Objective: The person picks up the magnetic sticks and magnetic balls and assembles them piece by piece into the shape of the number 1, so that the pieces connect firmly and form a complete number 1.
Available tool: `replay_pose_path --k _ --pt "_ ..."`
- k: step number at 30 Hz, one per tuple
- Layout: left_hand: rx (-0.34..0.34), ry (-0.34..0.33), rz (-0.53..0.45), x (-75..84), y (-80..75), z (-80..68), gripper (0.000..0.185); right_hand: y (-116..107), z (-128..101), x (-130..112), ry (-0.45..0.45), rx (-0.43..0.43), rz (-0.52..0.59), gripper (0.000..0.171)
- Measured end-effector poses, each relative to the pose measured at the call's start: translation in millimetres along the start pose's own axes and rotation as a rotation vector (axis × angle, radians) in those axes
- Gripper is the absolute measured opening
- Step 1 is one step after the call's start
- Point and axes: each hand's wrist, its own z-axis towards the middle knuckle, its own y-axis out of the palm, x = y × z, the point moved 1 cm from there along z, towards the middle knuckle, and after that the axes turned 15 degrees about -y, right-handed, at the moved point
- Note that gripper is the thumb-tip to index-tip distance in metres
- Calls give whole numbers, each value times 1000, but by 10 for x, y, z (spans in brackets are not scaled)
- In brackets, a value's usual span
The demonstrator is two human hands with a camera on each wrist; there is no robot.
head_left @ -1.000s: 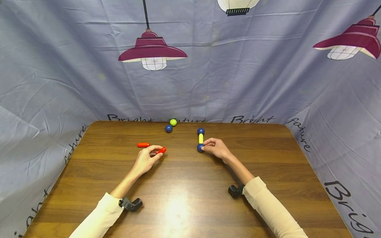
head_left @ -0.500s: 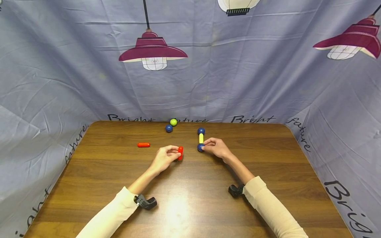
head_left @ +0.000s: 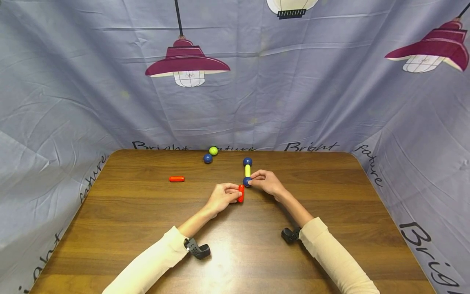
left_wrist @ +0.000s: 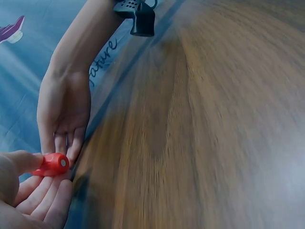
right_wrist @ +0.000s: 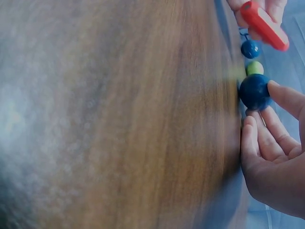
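My left hand (head_left: 221, 198) pinches a red rod (head_left: 241, 193) between thumb and fingers, its length pointing away from me. In the left wrist view the end of this red rod (left_wrist: 53, 164) carries a small pale disc. With thumb and fingertips, my right hand (head_left: 271, 184) holds the near blue ball (head_left: 247, 182). A yellow rod (head_left: 247, 170) runs from that ball to a far blue ball (head_left: 247, 161), forming a straight line on the table. The red rod's far end is just left of the near ball. In the right wrist view, the held blue ball (right_wrist: 254, 91) appears large.
A second red rod (head_left: 177, 179) lies to the left on the wooden table (head_left: 128, 212). Near the back edge sit a loose blue ball (head_left: 207, 158) and a yellow-green ball (head_left: 213, 150). A grey printed curtain (head_left: 235, 102) hangs behind the table.
My left hand has moved right with the red rod, bringing it close to the near blue ball. The rod has turned from slanted to pointing away from me. My right hand stays put.
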Motion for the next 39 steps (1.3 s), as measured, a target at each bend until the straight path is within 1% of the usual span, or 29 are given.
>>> replay_pose_path --k 5,11,18,21,25,27,32,37,39 --pt "14 -38 -27 -4 70 42 30 -18 -16 -65 10 -21 23 31" --pt "29 -55 -25 -7 131 62 28 -21 -82 -296 18 -36 8 30" --pt "45 -93 -47 -22 178 118 27 -27 -21 -71 -17 -26 -6 30" --pt "51 -117 -52 -103 183 230 27 -22 -3 -49 -3 -17 -8 29" --pt "66 -138 -56 -215 191 380 26 -21 17 7 -7 -9 -7 28" --pt "75 -141 -50 -217 199 403 25 -22 20 11 -7 -8 -7 27" --pt "72 -155 -53 -181 213 395 24 -22 21 1 -10 -10 -9 27" --pt "51 -157 -55 -59 223 291 23 -18 16 -13 -9 -12 -8 28" --pt "52 -142 -40 -12 232 244 23 -17 16 -12 -3 -10 -5 28"
